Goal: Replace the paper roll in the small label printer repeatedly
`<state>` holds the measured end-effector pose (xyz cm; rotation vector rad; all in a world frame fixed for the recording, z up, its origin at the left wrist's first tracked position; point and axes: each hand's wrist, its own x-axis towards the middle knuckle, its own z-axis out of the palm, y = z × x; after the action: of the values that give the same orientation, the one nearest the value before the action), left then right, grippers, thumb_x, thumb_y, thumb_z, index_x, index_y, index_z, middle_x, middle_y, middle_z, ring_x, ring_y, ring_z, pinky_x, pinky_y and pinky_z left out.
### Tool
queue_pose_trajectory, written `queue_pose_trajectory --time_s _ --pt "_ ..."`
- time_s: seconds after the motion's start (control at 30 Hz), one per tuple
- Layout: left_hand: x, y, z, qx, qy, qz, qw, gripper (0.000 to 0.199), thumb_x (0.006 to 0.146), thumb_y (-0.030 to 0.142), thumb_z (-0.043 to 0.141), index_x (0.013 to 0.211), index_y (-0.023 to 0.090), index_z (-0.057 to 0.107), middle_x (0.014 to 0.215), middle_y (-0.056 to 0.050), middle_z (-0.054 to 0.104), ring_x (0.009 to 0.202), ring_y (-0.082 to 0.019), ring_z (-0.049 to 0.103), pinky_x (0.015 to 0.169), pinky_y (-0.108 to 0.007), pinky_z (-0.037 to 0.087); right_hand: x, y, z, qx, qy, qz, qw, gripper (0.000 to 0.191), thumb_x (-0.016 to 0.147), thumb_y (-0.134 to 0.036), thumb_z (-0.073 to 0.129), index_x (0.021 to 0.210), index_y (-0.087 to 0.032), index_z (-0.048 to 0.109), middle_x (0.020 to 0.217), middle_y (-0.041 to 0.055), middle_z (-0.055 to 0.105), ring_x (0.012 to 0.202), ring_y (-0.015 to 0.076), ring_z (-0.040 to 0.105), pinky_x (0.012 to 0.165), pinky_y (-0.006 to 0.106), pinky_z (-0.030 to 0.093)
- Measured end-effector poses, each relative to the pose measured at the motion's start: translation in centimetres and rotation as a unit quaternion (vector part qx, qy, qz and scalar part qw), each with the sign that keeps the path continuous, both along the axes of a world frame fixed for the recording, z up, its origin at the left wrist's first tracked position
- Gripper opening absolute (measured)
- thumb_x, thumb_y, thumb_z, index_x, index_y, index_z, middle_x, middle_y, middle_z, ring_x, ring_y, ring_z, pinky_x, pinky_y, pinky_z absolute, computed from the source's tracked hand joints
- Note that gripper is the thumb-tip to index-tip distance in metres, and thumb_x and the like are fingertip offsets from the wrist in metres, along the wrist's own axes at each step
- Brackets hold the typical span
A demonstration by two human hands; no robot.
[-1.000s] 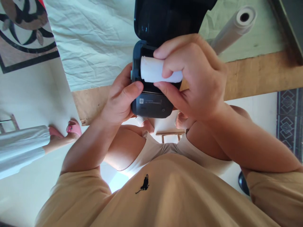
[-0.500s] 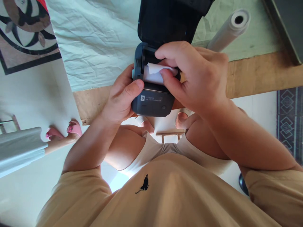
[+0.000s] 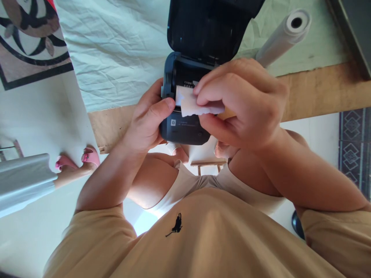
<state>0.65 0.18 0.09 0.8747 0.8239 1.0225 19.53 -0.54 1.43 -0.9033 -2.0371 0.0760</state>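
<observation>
A small dark label printer [image 3: 185, 129] is at the table's near edge, its black lid [image 3: 199, 29] swung up and away from me. My left hand [image 3: 152, 116] grips the printer's left side, thumb on top near the front. Between the thumb and fingers of my right hand [image 3: 243, 100] is a strip of white paper [image 3: 189, 101]. The strip comes out of the printer's open bay and folds over its front edge, with a ragged free end. Printed white text shows inside the bay behind it. My right fingers cover part of the paper and the bay's right side.
A white roll [image 3: 285, 36] with a dark core lies to the right of the lid. A pale green cloth [image 3: 116, 50] covers the wooden table [image 3: 324, 90]. A dark flat panel [image 3: 353, 31] borders the far right. Another person's feet in pink sandals [image 3: 91, 155] stand at left.
My right hand has drawn the paper toward me, out over the printer's front edge. Text inside the bay has come into sight. My left hand keeps its hold.
</observation>
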Motion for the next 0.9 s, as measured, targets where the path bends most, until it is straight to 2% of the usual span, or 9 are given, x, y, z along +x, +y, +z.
queue_pose_trajectory --time_s 0.07,0.2,0.27,0.33,0.4,0.47,0.53,0.7,0.9 --pt "-0.14 0.09 -0.04 0.022 0.008 -0.026 0.999 0.025 0.085 0.04 0.058 0.092 0.016 0.06 0.093 -0.003 0.064 0.127 -0.03 0.059 0.091 -0.044 0.06 -0.17 -0.05 -0.17 0.007 -0.004 0.004 1.0 0.01 0.08 -0.014 0.053 0.088 -0.021 0.054 0.093 -0.0066 0.067 0.084 0.0098 0.063 0.073 0.027 0.043" --pt "-0.35 0.14 -0.2 0.035 0.024 -0.052 0.998 0.04 0.075 0.056 0.068 0.093 0.02 0.063 0.089 -0.005 0.065 0.12 -0.031 0.063 0.082 -0.036 0.062 -0.59 -0.11 -0.41 -0.003 0.006 0.012 1.0 0.008 0.082 -0.017 0.053 0.086 -0.023 0.056 0.091 -0.0071 0.066 0.085 0.0104 0.06 0.074 0.028 0.04" --pt "-0.36 0.11 -0.31 0.046 0.035 -0.041 0.997 0.042 0.074 0.054 0.072 0.095 0.019 0.063 0.087 -0.005 0.064 0.116 -0.031 0.065 0.074 -0.033 0.061 -0.72 -0.14 -0.51 -0.005 0.023 0.022 0.999 0.005 0.084 -0.021 0.055 0.085 -0.025 0.058 0.09 -0.0064 0.065 0.085 0.0111 0.059 0.073 0.029 0.041" --pt "-0.33 0.1 -0.46 0.067 0.033 -0.023 0.997 0.047 0.073 0.05 0.075 0.106 0.019 0.062 0.088 -0.004 0.064 0.114 -0.03 0.065 0.072 -0.032 0.06 -0.79 -0.18 -0.6 -0.006 0.025 0.023 0.999 0.003 0.086 -0.026 0.056 0.086 -0.026 0.06 0.092 -0.0068 0.067 0.086 0.0118 0.059 0.074 0.03 0.041" --pt "-0.31 0.15 -0.61 0.079 0.017 -0.025 0.996 0.063 0.067 0.042 0.081 0.122 0.026 0.055 0.098 -0.002 0.065 0.119 -0.028 0.063 0.08 -0.035 0.06 -0.81 -0.22 -0.66 -0.018 0.013 0.017 1.0 0.006 0.088 -0.03 0.056 0.088 -0.026 0.061 0.095 -0.0068 0.068 0.09 0.0126 0.06 0.076 0.031 0.04" --pt "-0.34 0.23 -0.73 0.076 0.006 -0.023 0.997 0.073 0.064 0.036 0.083 0.129 0.034 0.05 0.111 0.0 0.064 0.126 -0.027 0.059 0.09 -0.039 0.058 -0.81 -0.22 -0.72 -0.031 0.0 0.011 0.999 0.01 0.089 -0.032 0.054 0.088 -0.026 0.061 0.097 -0.006 0.068 0.092 0.0129 0.059 0.078 0.031 0.041" --pt "-0.41 0.29 -0.78 0.071 0.01 -0.026 0.997 0.072 0.065 0.033 0.082 0.129 0.035 0.049 0.12 0.0 0.062 0.131 -0.028 0.056 0.093 -0.039 0.058 -0.8 -0.18 -0.81 -0.028 0.005 0.009 1.0 0.011 0.089 -0.034 0.054 0.087 -0.026 0.061 0.096 -0.0057 0.067 0.092 0.0127 0.059 0.078 0.031 0.041" --pt "-0.53 0.35 -0.73 0.09 0.01 -0.039 0.995 0.07 0.068 0.028 0.079 0.13 0.033 0.048 0.13 0.0 0.058 0.129 -0.029 0.057 0.086 -0.037 0.059 -0.75 -0.09 -1.03 -0.021 0.003 0.019 1.0 0.015 0.085 -0.041 0.059 0.092 -0.028 0.063 0.096 -0.0058 0.067 0.092 0.0139 0.059 0.078 0.034 0.042" --pt "-0.37 0.16 -0.38 0.069 0.019 -0.023 0.997 0.07 0.067 0.028 0.08 0.129 0.033 0.049 0.134 0.0 0.057 0.133 -0.028 0.054 0.094 -0.039 0.058 -0.18 0.32 -0.43 0.009 0.062 -0.004 0.998 0.016 0.085 -0.034 0.054 0.089 -0.021 0.062 0.092 0.0013 0.066 0.087 0.0154 0.059 0.08 0.035 0.046"
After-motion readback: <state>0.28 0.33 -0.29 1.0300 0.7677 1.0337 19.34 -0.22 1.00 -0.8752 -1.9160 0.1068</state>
